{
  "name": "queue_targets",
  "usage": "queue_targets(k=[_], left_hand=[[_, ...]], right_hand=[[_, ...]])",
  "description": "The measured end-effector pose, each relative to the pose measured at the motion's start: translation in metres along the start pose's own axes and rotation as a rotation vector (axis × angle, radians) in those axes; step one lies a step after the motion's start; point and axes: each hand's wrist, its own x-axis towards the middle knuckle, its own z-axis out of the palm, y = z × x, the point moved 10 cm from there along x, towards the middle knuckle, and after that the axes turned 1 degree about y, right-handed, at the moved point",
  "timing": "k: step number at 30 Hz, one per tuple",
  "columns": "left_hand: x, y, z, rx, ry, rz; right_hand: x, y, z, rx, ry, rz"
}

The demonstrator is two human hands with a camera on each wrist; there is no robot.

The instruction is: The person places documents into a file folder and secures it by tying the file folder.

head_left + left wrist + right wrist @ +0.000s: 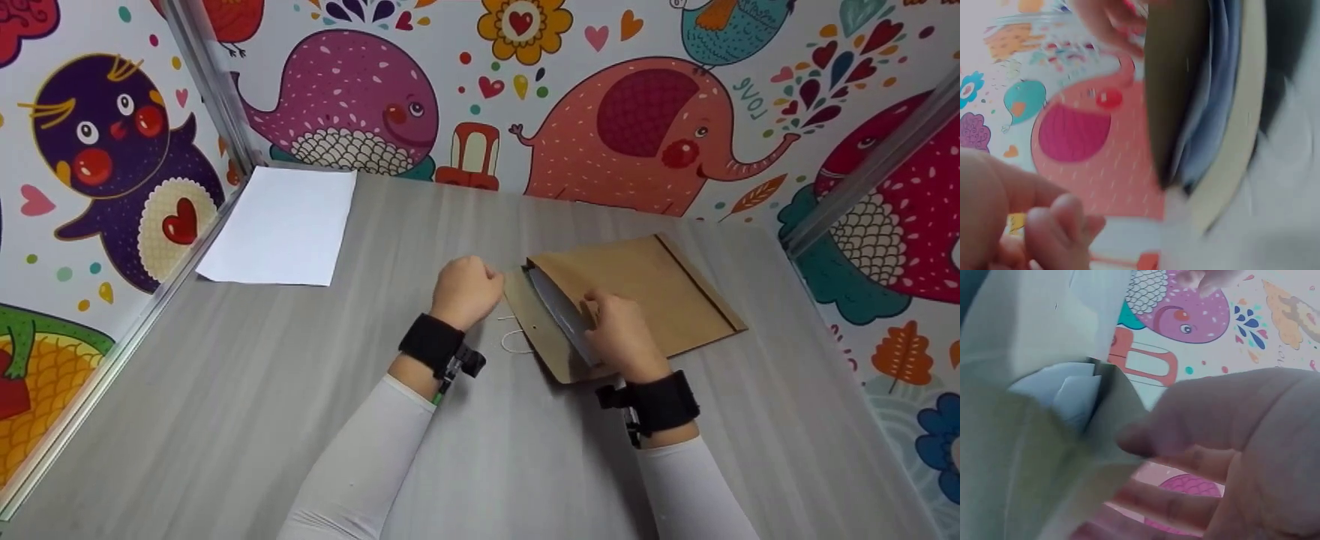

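Note:
A brown kraft paper document envelope (637, 285) lies on the table, its mouth and unfolded flap towards the left. White string hangs by the flap. My right hand (626, 334) pinches the upper panel at the mouth; in the right wrist view the thumb (1140, 439) lies on the panel's inner side. The mouth gapes, showing greyish-white sheets (562, 311) inside, also visible as papers (1213, 112) in the left wrist view. Just left of the flap, my left hand (466, 291) is held with curled fingers and nothing visible in it, apart from the envelope.
White paper (281, 225) lies at the back left of the grey table (262, 375). Walls printed with cartoon animals (630, 135) rise at the back and both sides, with metal edge strips (97, 382). Black bands with small cameras circle both wrists.

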Motion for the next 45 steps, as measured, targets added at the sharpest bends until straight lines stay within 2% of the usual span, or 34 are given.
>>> queue_targets(k=[4,8,11,19,25,30,34,38,45], left_hand=[[0.003,0.0,-0.01,0.03,0.013,0.003],[0.006,0.0,-0.011,0.041,0.009,-0.006],[0.008,0.002,-0.007,0.061,0.005,-0.009],[0.009,0.007,0.021,0.106,-0.072,0.017],[0.009,-0.001,0.017,0.156,-0.016,0.019],[0.019,-0.027,0.001,0.161,0.019,-0.052],[0.025,-0.061,-0.018,0.145,0.054,-0.112],[0.026,-0.1,-0.043,0.176,0.078,-0.179],[0.012,-0.169,-0.101,0.299,0.087,-0.314]], right_hand=[[0.0,0.008,0.006,0.056,-0.063,0.029],[-0.001,0.012,0.005,0.07,-0.069,0.039],[-0.001,0.015,0.003,0.06,-0.055,0.052],[0.001,0.015,-0.001,0.071,0.0,0.075],[0.007,0.002,0.009,0.226,0.047,0.082],[0.011,-0.024,0.036,0.382,0.077,0.021],[0.009,-0.049,0.064,0.414,0.048,-0.033],[0.008,-0.079,0.089,0.445,0.01,-0.06],[0.012,-0.134,0.148,0.805,-0.117,-0.004]])
